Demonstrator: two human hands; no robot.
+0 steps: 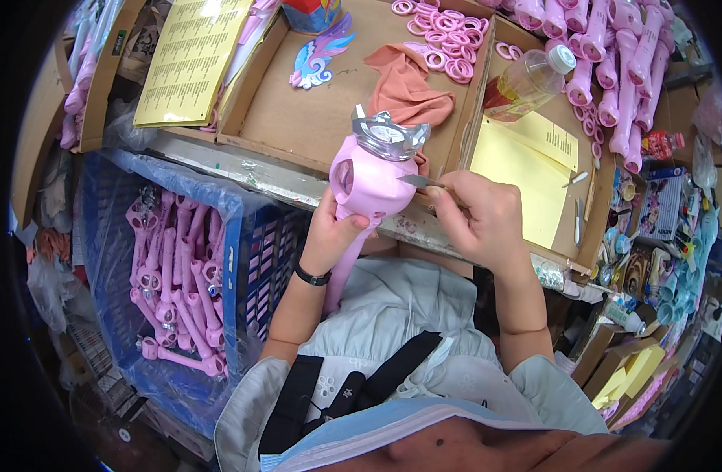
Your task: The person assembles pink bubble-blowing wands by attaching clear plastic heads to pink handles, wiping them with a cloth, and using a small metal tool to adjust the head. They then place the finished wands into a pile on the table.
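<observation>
A pink plastic toy wand (381,189) with a round, hollow head is tilted in front of me. On top of its head sits a shiny silver crown piece (390,137). My left hand (329,236) is closed around the wand just below the head, and the handle runs down toward my lap. My right hand (487,216) pinches a small knife (416,182). Its metal blade points left, and the tip is at the right side of the wand's head. Part of the knife's handle is hidden in my fingers.
To the left, a blue crate (239,259) lined with plastic holds several pink wands. A cardboard tray (298,118) carries an orange cloth (408,82), pink rings (447,35) and a winged cutout (323,55). At right lie a bottle (526,82), yellow paper (518,177) and more pink wands (628,71).
</observation>
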